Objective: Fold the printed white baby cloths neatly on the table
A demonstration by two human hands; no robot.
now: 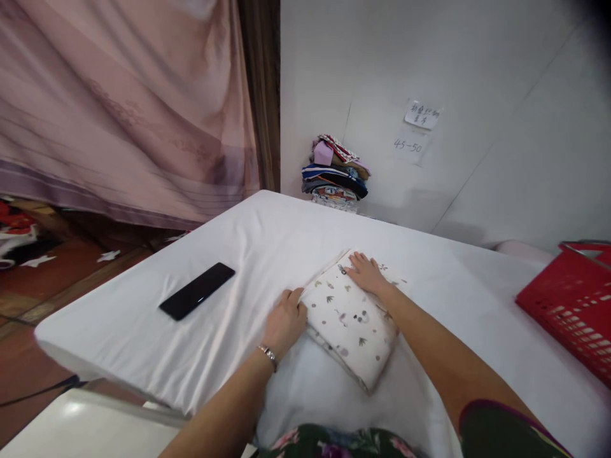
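A folded white cloth (pixel 351 318) with small printed plants, dots and animal figures lies on the white-covered table (pixel 286 235). At its left corner, my left hand (pixel 286 321) has its fingers curled onto the edge, with the thumb on top. My right hand (pixel 366 273) rests flat on the cloth's far part, fingers stretched out. The layered folds show along the cloth's near left side.
A black phone (pixel 198 291) lies left on the table. Beyond the far edge rises a stack of folded clothes (pixel 335 172) against the wall. On the right is a red plastic basket (pixel 568 305); a white chair (pixel 90 426) stands at the near left.
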